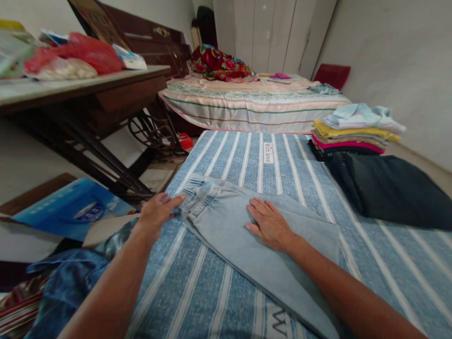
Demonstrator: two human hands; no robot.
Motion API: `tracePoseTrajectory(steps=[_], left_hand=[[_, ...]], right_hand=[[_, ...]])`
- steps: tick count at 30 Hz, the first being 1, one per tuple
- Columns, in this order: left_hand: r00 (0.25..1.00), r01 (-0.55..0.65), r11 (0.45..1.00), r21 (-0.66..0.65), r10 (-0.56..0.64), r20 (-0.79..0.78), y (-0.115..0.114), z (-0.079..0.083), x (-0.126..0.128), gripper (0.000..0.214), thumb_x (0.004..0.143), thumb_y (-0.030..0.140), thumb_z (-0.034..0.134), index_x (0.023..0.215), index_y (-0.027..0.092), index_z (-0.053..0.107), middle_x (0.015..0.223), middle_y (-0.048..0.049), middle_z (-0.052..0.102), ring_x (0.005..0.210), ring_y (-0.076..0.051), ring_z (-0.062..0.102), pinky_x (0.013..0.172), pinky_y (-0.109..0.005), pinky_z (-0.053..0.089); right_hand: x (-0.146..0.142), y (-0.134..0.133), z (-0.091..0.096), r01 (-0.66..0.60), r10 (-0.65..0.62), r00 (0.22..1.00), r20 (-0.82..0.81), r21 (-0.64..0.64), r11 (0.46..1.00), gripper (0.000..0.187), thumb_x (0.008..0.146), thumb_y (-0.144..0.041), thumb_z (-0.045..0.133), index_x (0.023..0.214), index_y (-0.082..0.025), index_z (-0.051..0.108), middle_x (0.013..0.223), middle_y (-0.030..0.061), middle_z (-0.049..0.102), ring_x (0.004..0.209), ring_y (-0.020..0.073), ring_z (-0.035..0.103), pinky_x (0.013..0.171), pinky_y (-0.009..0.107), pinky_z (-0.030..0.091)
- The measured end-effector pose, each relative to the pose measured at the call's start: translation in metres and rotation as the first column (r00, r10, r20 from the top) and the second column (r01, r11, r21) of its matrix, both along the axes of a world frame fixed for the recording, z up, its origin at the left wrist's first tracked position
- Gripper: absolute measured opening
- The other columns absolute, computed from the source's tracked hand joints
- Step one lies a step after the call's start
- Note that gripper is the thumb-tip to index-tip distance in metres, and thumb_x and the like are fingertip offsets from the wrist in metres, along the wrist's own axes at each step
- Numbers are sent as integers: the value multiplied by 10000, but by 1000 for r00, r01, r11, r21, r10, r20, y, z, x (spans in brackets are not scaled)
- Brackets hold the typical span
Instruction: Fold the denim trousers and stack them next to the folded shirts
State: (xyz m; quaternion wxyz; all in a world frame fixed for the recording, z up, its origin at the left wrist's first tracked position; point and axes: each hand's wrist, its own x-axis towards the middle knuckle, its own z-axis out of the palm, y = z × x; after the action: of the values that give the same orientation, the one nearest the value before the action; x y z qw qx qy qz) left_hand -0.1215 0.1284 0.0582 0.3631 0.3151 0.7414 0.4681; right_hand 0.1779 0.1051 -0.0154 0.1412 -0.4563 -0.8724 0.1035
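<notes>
Light blue jeans (pixel 233 226) with a gathered waistband lie folded lengthwise on the striped bedspread. The waistband points left and the legs run toward the lower right. My left hand (pixel 157 214) is at the waistband's left end, thumb on top and fingers partly hidden at the edge, pinching the cloth. Flat on the upper part of the jeans rests my right hand (pixel 268 223), fingers stretched out. My right forearm passes over the lower legs and covers part of them.
Dark trousers (pixel 395 188) lie at the right, by a stack of folded clothes (pixel 356 129). On the left stand a treadle table (pixel 141 75) and a blue carton (pixel 74 207), with loose clothes (pixel 74 278) below. Beyond is another bed (pixel 254 110).
</notes>
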Motion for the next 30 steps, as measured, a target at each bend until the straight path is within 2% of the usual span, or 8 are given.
tracePoseTrajectory(steps=[3, 6, 12, 20, 23, 27, 30], left_hand=[[974, 12, 1000, -10, -9, 226, -3, -4, -2, 330, 619, 185, 754, 891, 111, 581, 870, -44, 637, 763, -172, 607, 704, -378, 536], [935, 62, 997, -38, -45, 352, 1, -6, -3, 246, 639, 146, 733, 851, 102, 616, 771, -33, 649, 671, -161, 603, 621, -360, 547], [923, 112, 989, -99, -67, 378, 7, -4, -2, 214, 654, 141, 725, 847, 118, 636, 682, -6, 646, 585, -131, 598, 529, -263, 528], [874, 203, 979, -28, -169, 456, -10, -6, 9, 244, 618, 136, 750, 827, 138, 625, 745, -23, 673, 620, -156, 631, 582, -327, 567], [872, 173, 985, -10, -149, 466, -14, -7, 14, 200, 625, 84, 726, 788, 138, 623, 751, -29, 683, 629, -149, 638, 577, -281, 563], [866, 168, 984, -54, -122, 485, -11, -5, 18, 203, 630, 54, 717, 796, 130, 629, 718, -12, 689, 607, -142, 632, 538, -246, 544], [865, 148, 984, -101, -80, 495, -4, -2, 20, 219, 647, 52, 713, 830, 148, 640, 691, 18, 691, 582, -135, 625, 521, -241, 534]], right_hand=[[0, 1, -1, 1, -1, 1000, -5, 4, 1000, 535, 924, -462, 399, 1332, -118, 443, 1448, 155, 355, 1351, 270, 280, 1108, 481, 207], [0, 0, 1, 5, -5, 1000, 2, 5, 1000, 541, 926, -466, 391, 1331, -111, 446, 1448, 154, 356, 1348, 274, 283, 1110, 476, 206], [-2, -1, 6, 11, -11, 1000, 16, -3, 1000, 549, 929, -464, 378, 1331, -97, 446, 1445, 156, 360, 1346, 281, 284, 1111, 471, 209], [-1, 1, 4, 7, -7, 1000, 3, 0, 1000, 540, 926, -460, 393, 1324, -98, 445, 1441, 156, 365, 1340, 278, 296, 1105, 470, 222], [-1, 0, 2, 11, -10, 1000, -7, 61, 998, 520, 921, -457, 409, 1301, -106, 463, 1420, 152, 396, 1326, 278, 316, 1095, 464, 241], [-1, -2, 0, -8, 7, 1000, 6, 227, 974, 418, 914, -393, 437, 1206, -111, 534, 1314, 164, 489, 1257, 288, 382, 1064, 462, 271], [-3, -2, 0, -49, 48, 999, 13, 241, 969, 295, 914, -324, 435, 1084, -141, 592, 1154, 145, 575, 1120, 265, 475, 979, 427, 360]])
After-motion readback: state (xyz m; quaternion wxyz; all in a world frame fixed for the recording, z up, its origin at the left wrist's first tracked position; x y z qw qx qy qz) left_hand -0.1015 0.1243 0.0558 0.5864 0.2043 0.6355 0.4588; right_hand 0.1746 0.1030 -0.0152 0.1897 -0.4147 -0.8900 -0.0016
